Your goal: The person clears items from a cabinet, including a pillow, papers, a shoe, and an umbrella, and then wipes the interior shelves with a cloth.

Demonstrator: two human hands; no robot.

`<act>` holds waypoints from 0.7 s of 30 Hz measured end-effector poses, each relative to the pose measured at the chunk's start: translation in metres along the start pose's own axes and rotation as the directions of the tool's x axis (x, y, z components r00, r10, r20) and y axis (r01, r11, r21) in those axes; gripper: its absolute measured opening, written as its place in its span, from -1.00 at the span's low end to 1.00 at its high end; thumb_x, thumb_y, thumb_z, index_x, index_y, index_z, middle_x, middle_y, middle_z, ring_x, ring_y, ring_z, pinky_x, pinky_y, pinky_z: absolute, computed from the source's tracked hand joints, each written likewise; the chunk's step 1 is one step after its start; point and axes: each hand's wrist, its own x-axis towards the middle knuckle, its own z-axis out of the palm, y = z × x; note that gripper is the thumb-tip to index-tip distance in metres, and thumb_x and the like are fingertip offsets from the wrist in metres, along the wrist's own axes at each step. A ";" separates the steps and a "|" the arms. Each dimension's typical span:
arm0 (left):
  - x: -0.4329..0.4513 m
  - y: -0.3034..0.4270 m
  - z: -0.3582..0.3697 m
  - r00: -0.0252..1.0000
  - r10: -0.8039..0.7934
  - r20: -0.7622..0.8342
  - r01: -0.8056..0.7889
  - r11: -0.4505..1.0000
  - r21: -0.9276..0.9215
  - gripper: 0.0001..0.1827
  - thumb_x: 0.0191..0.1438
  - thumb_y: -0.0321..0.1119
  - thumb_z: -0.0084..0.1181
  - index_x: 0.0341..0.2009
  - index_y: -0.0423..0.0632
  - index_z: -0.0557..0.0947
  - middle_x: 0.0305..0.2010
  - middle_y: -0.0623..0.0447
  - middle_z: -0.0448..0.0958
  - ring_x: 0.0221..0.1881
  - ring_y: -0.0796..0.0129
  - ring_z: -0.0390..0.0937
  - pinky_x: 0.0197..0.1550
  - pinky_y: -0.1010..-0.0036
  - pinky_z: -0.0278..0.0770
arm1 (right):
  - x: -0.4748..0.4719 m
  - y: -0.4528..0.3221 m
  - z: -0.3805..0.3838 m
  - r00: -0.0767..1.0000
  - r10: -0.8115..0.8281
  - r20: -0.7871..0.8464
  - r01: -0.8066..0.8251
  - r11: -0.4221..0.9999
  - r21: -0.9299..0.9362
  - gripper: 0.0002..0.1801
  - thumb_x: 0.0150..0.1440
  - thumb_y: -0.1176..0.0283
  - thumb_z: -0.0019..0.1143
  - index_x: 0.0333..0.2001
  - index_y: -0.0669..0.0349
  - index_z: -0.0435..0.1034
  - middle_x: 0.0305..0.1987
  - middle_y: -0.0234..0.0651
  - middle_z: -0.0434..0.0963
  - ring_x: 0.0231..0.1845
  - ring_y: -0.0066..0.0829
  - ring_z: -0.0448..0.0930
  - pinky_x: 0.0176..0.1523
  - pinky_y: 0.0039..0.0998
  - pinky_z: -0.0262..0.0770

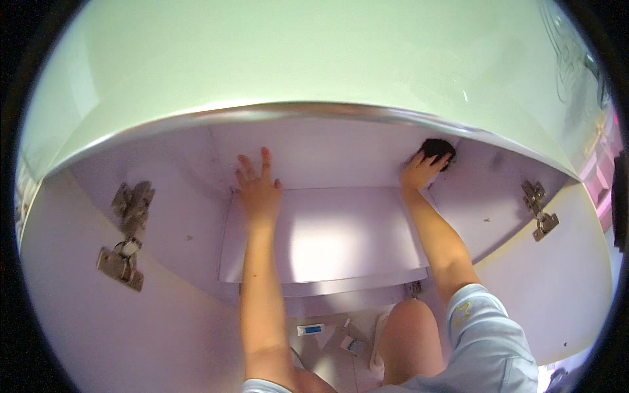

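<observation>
Both my arms reach into a cabinet with pale lavender-looking inner walls. My left hand [258,191] is spread with nothing in it, fingers apart before the back wall [324,152] at left; whether the fingertips touch it I cannot tell. At the back right corner my right hand [418,173] has its fingers over a soft-looking black pad or cloth [439,146], which lies against the wall there. Part of the black piece is hidden by the fingers. A shiny shelf [354,231] spans the cabinet below my hands.
Open cabinet doors stand at left [73,299] and right [545,290], with metal hinges [120,267] [544,226]. A pale green panel [314,54] with a curved edge overhangs the opening. A blue-and-white packet [310,329] and a small packet [352,345] lie on the floor by my leg.
</observation>
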 end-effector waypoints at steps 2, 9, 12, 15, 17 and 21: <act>0.005 0.001 -0.002 1.000 -0.029 0.012 0.029 1.000 -0.012 -0.25 0.00 -0.18 -0.03 0.24 0.35 -0.09 0.27 -0.29 -0.21 0.22 -0.23 -0.06 0.08 -0.03 0.16 | -0.001 0.007 0.002 0.988 -0.155 0.020 0.156 0.985 -0.071 -0.43 0.10 0.26 -0.29 0.06 0.53 0.03 0.28 0.08 -0.24 0.26 0.17 -0.17 0.27 0.02 -0.28; 0.004 0.006 0.001 0.999 -0.033 0.001 0.033 0.990 -0.139 -0.32 -0.02 -0.23 -0.04 0.21 0.31 0.06 0.27 -0.28 -0.16 0.22 -0.21 -0.06 0.07 -0.07 0.14 | -0.035 -0.052 -0.020 0.208 -0.866 0.454 0.917 0.334 0.218 -0.39 -0.12 0.16 0.12 0.08 -0.22 0.19 0.28 -0.29 -0.08 0.28 0.00 -0.12 0.15 0.23 -0.11; 0.009 -0.009 0.013 0.980 -0.064 -0.187 0.026 0.979 -0.200 -0.44 -0.05 -0.30 -0.04 0.12 0.21 0.27 0.20 -0.26 0.05 0.15 -0.16 0.11 0.06 0.05 0.20 | -0.054 -0.121 -0.008 -0.076 -0.942 0.326 0.937 0.044 0.347 -0.34 -0.13 0.15 0.10 0.12 -0.27 0.13 0.30 -0.49 -0.08 0.31 -0.25 -0.08 0.19 0.09 -0.09; 0.013 -0.013 0.018 0.941 -0.124 -0.314 0.024 0.952 -0.305 -0.55 -0.06 -0.34 -0.05 0.02 0.00 0.39 0.09 -0.23 0.25 0.09 -0.11 0.20 0.06 0.18 0.23 | -0.071 -0.176 -0.001 -0.198 -0.959 0.205 0.922 -0.111 0.372 -0.48 -0.10 0.16 0.02 0.03 -0.19 0.26 0.27 -0.52 0.03 0.31 -0.32 -0.08 0.26 0.01 -0.22; 0.018 -0.017 0.020 0.905 -0.235 -0.354 0.025 0.861 -0.508 -0.56 -0.06 -0.37 -0.06 -0.01 -0.17 0.37 0.06 -0.23 0.28 0.04 -0.10 0.23 0.05 0.19 0.22 | -0.081 -0.210 0.001 -0.213 -0.960 0.182 0.891 -0.115 0.439 -0.49 -0.09 0.18 0.03 0.03 -0.22 0.26 0.27 -0.53 0.03 0.31 -0.34 -0.07 0.27 -0.03 -0.23; 0.007 -0.028 0.005 0.821 -0.373 -0.433 0.001 0.759 -0.651 -0.59 -0.04 -0.50 -0.11 -0.02 -0.22 0.32 -0.03 -0.23 0.32 -0.02 -0.10 0.26 0.02 0.18 0.22 | -0.097 -0.259 0.007 -0.292 -0.946 0.143 0.834 -0.178 0.523 -0.54 -0.05 0.20 0.00 0.01 -0.21 0.29 0.26 -0.56 0.06 0.31 -0.42 -0.05 0.31 -0.12 -0.28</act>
